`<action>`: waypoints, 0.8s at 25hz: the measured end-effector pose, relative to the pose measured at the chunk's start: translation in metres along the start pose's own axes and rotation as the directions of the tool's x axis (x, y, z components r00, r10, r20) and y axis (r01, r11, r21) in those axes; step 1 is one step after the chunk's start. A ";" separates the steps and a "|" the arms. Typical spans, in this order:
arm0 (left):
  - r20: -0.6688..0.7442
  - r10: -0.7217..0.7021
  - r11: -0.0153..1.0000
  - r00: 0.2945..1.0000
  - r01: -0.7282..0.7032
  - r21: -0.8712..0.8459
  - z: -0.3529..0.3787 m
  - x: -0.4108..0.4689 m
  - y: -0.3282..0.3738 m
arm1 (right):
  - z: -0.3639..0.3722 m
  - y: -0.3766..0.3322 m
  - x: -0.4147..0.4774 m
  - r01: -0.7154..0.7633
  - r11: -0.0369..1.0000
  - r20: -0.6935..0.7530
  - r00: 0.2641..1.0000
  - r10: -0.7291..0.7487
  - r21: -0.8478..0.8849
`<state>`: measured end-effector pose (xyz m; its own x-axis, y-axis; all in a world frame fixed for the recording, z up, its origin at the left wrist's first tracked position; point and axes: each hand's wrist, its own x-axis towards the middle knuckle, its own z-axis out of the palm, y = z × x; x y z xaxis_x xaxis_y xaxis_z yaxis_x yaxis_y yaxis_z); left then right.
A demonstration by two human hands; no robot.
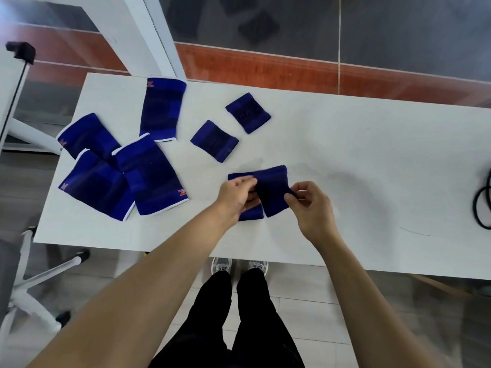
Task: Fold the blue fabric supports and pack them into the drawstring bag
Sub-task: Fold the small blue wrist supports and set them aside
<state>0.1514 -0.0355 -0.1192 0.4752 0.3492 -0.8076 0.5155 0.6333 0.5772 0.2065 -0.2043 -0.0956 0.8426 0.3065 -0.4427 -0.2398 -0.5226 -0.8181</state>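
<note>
head view is showing the left hand [239, 193] pressing one small support [249, 212] while right hand [309, 201] fingertips are pinching another [273, 189] at three o'clock, likely slipping unfolded.

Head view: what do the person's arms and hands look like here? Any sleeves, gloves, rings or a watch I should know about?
Both arms are bare along their whole visible length, with no sleeves in view. The left hand and right hand wear no gloves, and no ring, watch or wristband shows on either. No cables or markings are visible on them. Lower in the frame the person wears black trousers and grey-white trainers.
</note>
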 end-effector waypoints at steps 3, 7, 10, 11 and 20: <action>-0.032 0.162 0.976 0.986 -0.156 0.155 -0.018 0.010 0.016 | 0.015 0.001 0.001 -0.055 0.998 -0.007 0.998 0.055 -0.003; -0.021 0.406 0.782 0.914 -0.336 0.526 -0.042 0.020 0.014 | 0.047 0.008 0.000 -0.165 0.985 0.006 0.986 0.165 -0.044; -0.023 0.446 0.698 0.895 -0.332 0.634 -0.050 0.029 0.005 | 0.061 0.018 -0.001 -0.218 0.972 -0.018 0.976 0.217 -0.088; -0.019 0.449 0.677 0.893 -0.327 0.660 -0.051 0.031 0.002 | 0.063 0.020 -0.001 -0.227 0.968 -0.029 0.974 0.226 -0.108; -0.168 0.408 0.685 0.897 -0.179 0.707 -0.052 0.030 -0.012 | 0.074 0.029 0.000 -0.205 0.948 -0.058 0.979 0.197 -0.243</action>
<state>0.1223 0.0036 -0.1571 0.5167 0.6882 -0.5094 0.7718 -0.1168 0.6251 0.1636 -0.1612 -0.1465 0.8053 0.1511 -0.5733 -0.2831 -0.7516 -0.5958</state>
